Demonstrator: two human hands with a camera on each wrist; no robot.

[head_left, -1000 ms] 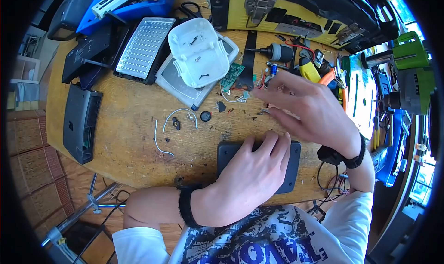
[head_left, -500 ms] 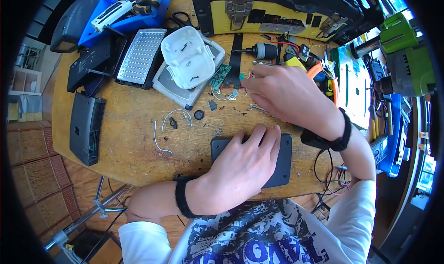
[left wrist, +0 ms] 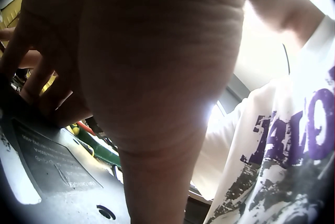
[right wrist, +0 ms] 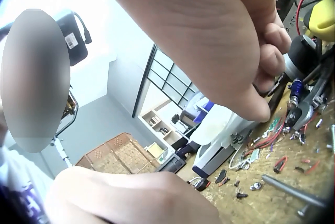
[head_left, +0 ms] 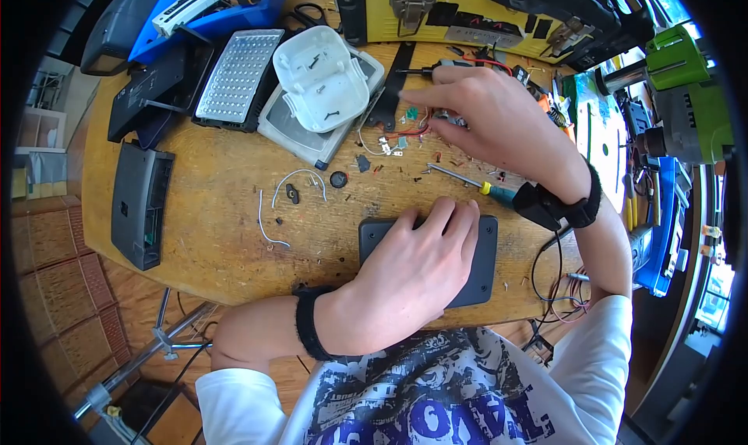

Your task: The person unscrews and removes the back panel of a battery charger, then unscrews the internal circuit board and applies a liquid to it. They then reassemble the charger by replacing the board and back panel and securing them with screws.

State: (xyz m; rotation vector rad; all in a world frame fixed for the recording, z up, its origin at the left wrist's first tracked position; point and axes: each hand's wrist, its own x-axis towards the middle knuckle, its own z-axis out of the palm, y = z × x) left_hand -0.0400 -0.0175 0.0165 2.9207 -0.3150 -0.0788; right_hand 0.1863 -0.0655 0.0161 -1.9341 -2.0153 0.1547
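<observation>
In the head view my left hand (head_left: 409,270) rests on a flat black casing (head_left: 481,266) at the table's front edge, its fingers reaching the far side. The left wrist view shows a printed label (left wrist: 49,156) on the casing beneath those fingers. Farther back, my right hand (head_left: 506,121) reaches left with its index finger extended to the edge of a black strap (head_left: 393,86); the thumb stays apart below. A cordless-tool-like black shaft (head_left: 413,72) lies just past the fingers. Below the right hand lies a screwdriver (head_left: 467,180) with a green and yellow handle.
A white plastic container (head_left: 331,94) with screws stands on a grey box (head_left: 315,149). An LED lamp (head_left: 238,75) is left of it. Loose wires (head_left: 269,223) and small parts litter the table. A yellow and black case (head_left: 499,16) stands behind; a green drill (head_left: 686,118) is right.
My right hand moved farther back and left, baring the screwdriver. The black strap now leans left, and the green circuit board beside it is out of sight. My left hand stays on the casing.
</observation>
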